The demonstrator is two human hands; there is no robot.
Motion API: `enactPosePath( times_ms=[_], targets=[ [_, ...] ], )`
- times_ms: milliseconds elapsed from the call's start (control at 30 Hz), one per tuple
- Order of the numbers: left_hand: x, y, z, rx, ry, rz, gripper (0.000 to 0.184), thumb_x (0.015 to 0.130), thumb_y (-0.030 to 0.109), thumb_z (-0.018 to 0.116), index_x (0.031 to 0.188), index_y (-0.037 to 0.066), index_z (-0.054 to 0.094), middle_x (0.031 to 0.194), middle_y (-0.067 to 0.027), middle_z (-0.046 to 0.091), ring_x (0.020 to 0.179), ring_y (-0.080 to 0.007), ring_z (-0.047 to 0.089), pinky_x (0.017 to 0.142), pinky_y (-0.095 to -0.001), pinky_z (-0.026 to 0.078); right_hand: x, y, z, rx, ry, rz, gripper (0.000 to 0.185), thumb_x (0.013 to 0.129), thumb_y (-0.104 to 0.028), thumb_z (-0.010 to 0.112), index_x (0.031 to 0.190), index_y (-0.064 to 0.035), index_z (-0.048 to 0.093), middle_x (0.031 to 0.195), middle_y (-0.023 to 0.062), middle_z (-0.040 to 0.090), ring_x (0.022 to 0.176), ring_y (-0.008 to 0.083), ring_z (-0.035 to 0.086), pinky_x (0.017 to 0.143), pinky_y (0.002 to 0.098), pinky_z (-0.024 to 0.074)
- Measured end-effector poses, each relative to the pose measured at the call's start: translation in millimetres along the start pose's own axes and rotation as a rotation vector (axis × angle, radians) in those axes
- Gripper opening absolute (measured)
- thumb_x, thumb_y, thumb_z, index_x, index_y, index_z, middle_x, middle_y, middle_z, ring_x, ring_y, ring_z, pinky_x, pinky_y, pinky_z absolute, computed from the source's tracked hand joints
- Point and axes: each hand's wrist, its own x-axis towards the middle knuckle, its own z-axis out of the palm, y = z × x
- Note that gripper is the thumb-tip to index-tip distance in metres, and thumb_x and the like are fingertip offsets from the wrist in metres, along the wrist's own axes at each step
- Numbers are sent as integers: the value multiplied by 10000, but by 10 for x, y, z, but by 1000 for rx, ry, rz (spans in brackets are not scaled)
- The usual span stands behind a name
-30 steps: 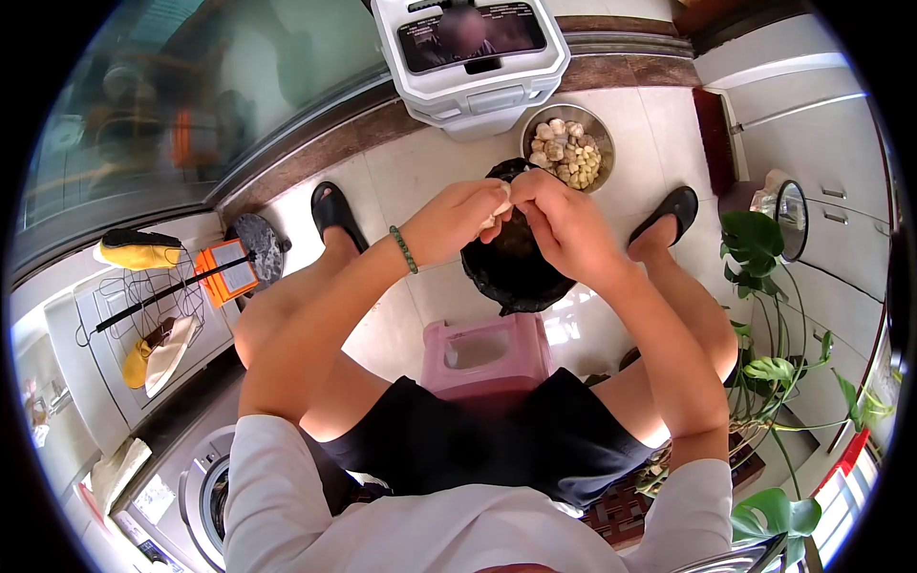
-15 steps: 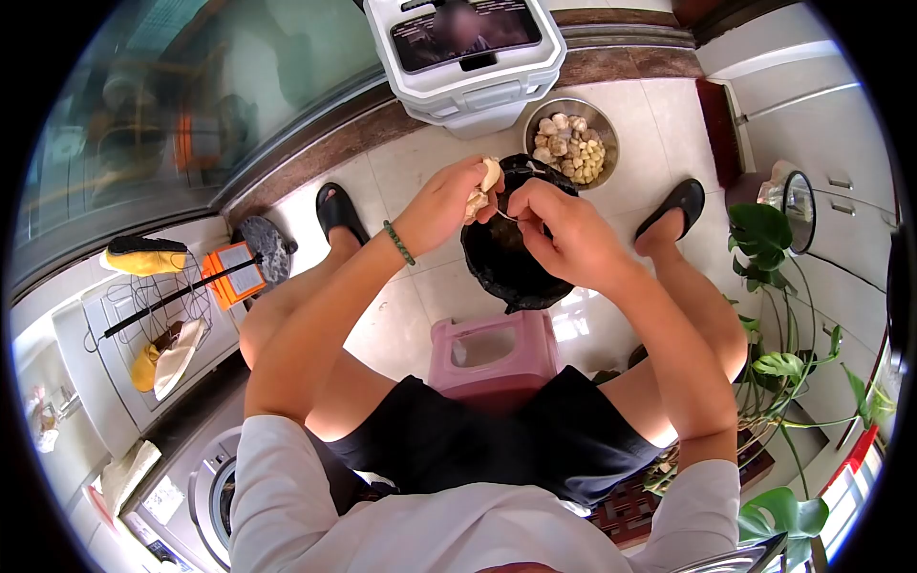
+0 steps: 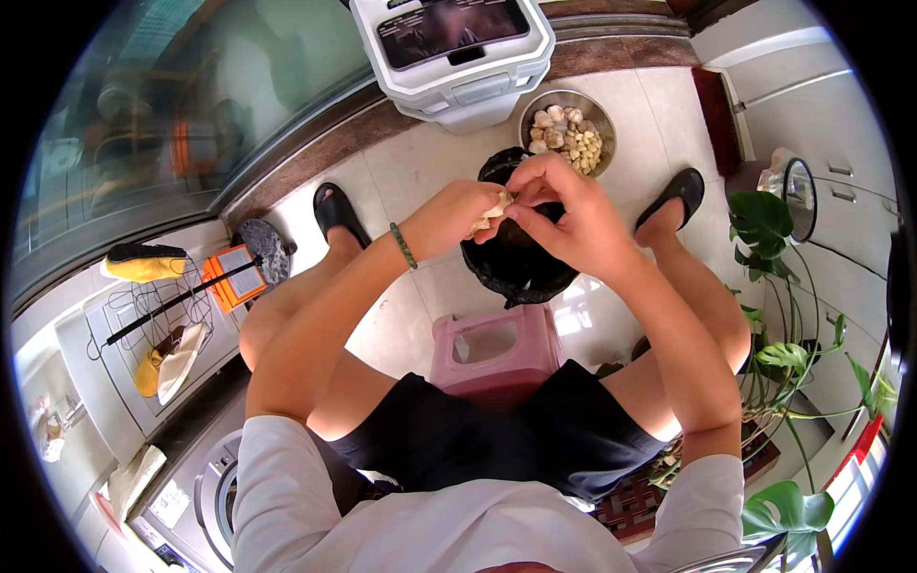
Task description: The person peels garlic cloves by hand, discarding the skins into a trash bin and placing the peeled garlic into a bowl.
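Note:
My left hand (image 3: 457,218), with a green bead bracelet at the wrist, is closed round some pale garlic (image 3: 499,206). My right hand (image 3: 569,214) meets it from the right, thumb and forefinger pinched at the garlic's edge. What exactly lies between those fingertips is too small to make out. Beneath both hands stands a bin lined with a black bag (image 3: 521,282), its opening partly covered by them. A metal bowl (image 3: 607,129) beyond the bin holds whole garlic bulbs (image 3: 546,129) and peeled cloves (image 3: 582,151).
A pink stool (image 3: 497,368) is between my legs. At the back, a phone (image 3: 454,31) rests on a grey-white box (image 3: 468,91). Leafy plants (image 3: 764,234) and cabinets (image 3: 841,181) line the right. On the left are a wire rack (image 3: 167,296) and an orange item (image 3: 229,274).
My right hand has come back to the garlic; earlier it held a thin pale strip slightly apart from it. My left hand has turned and lowered a little.

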Motion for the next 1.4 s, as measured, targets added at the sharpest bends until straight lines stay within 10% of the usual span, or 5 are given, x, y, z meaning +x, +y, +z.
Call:
enactPosePath(
  times_ms=[1400],
  targets=[
    [-2,25,-27,-75,-137,107,322,891,369,453,758,76,463,663,0,444,596,-101,433,558,-252,333,33,29,-183,-136,-180,167,317,744,75,600,1036,-30,536,771,80,584,677,200,603,610,305,490]
  ],
)
